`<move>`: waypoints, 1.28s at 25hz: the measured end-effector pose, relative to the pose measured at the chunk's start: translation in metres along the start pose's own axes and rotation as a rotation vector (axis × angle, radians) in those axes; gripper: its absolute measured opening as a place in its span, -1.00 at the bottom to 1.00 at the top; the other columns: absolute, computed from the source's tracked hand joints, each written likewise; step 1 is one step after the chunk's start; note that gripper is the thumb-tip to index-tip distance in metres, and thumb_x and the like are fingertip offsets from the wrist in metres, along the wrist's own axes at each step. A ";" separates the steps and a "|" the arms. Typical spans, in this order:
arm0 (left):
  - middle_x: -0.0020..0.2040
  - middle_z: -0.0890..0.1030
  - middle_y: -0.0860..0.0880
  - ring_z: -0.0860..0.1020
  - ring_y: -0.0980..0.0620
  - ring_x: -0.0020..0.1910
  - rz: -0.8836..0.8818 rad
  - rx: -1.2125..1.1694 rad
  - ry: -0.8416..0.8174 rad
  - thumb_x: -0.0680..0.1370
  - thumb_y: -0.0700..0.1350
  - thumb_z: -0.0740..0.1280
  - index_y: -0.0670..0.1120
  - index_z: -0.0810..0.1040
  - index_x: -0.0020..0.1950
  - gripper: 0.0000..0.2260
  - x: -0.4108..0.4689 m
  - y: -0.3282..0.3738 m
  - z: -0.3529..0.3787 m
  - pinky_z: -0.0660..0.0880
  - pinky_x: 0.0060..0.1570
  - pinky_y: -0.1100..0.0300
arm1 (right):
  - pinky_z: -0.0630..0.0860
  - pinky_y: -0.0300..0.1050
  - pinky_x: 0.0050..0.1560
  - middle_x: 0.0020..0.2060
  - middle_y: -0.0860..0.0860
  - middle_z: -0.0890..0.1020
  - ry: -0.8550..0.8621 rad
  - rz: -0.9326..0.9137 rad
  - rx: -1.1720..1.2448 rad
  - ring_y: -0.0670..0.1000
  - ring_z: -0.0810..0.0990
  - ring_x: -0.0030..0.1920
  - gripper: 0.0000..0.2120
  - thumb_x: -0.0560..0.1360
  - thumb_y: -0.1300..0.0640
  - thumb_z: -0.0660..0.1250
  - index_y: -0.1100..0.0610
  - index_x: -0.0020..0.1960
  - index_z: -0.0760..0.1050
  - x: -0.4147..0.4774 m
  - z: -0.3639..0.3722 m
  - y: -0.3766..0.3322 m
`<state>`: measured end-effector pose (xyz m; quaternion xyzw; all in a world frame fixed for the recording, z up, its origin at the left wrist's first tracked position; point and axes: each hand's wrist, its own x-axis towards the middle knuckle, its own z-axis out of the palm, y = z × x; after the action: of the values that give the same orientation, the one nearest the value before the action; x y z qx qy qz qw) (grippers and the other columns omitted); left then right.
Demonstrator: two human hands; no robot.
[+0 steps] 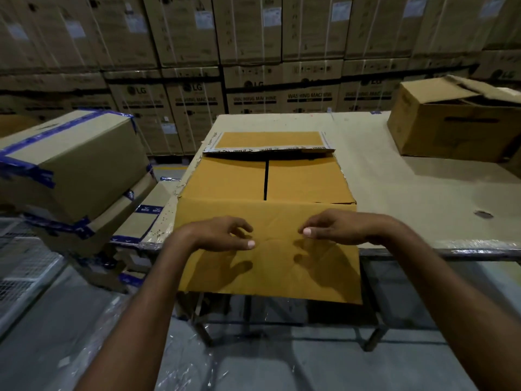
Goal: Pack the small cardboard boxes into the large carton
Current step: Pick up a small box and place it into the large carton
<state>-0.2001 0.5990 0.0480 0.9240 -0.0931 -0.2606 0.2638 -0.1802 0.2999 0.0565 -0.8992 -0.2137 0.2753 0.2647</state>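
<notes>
One view: the head camera is looking down across the near edge of a table (pixel 423 193).
Large carton (pixel 265 179): it is sitting on the table at the near edge, in the centre of the view.
Inner flaps (pixel 231 177): two are lying folded flat over the opening, with a narrow dark gap running between them.
Near flap (pixel 270 275): it is lying folded out toward the person and overhanging the table edge.
Far flap (pixel 269 140): it is leaning back away from the opening, showing a printed tape strip along its edge.
Left hand (pixel 217 234): it is hovering over the Near flap with fingers loosely curled, gripping nothing and casting a shadow on the cardboard.
Right hand (pixel 338 227): it is hovering likewise, fingers loosely curled and gripping nothing, with its thumb pointing toward the Left hand.
Hand spacing: the two are staying apart, not touching each other.
Taped boxes (pixel 70 165): they are sitting stacked left of the table, bound in blue tape.
Open box (pixel 451 122): it is sitting at the table's far right, well apart from the Large carton.
Background cartons (pixel 253 52): they are standing stacked in rows behind the table.
</notes>
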 end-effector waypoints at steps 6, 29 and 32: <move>0.21 0.64 0.05 0.63 0.08 0.14 0.218 -0.056 0.554 0.56 0.07 0.47 0.03 0.53 0.40 -0.57 0.048 -0.006 -0.027 0.63 0.07 0.02 | 0.50 0.02 0.31 0.37 -0.02 0.56 0.572 -0.123 0.080 0.00 0.50 0.37 -0.54 0.59 0.03 0.43 0.01 0.46 0.47 0.054 -0.039 0.006; -0.02 0.70 -0.01 0.64 -0.05 -0.02 0.502 0.369 1.283 0.51 -0.10 0.51 -0.03 0.57 0.16 -0.74 0.304 -0.006 -0.252 0.42 0.18 0.01 | 0.41 -0.04 0.09 0.05 0.14 0.63 1.400 -0.207 -0.382 0.14 0.55 0.09 -0.72 0.55 0.21 0.45 0.15 0.23 0.52 0.295 -0.225 0.042; 0.06 0.68 -0.03 0.62 -0.07 0.11 0.504 0.406 1.358 0.57 -0.11 0.45 -0.03 0.56 0.22 -0.77 0.327 0.003 -0.258 0.36 0.26 0.02 | 0.38 0.16 0.29 0.17 0.13 0.61 1.396 -0.229 -0.527 0.21 0.51 0.24 -0.60 0.49 0.25 0.44 0.13 0.31 0.50 0.315 -0.248 0.044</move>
<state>0.2133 0.6082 0.0953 0.8628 -0.1650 0.4572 0.1394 0.2194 0.3443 0.0864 -0.8704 -0.1472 -0.4479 0.1418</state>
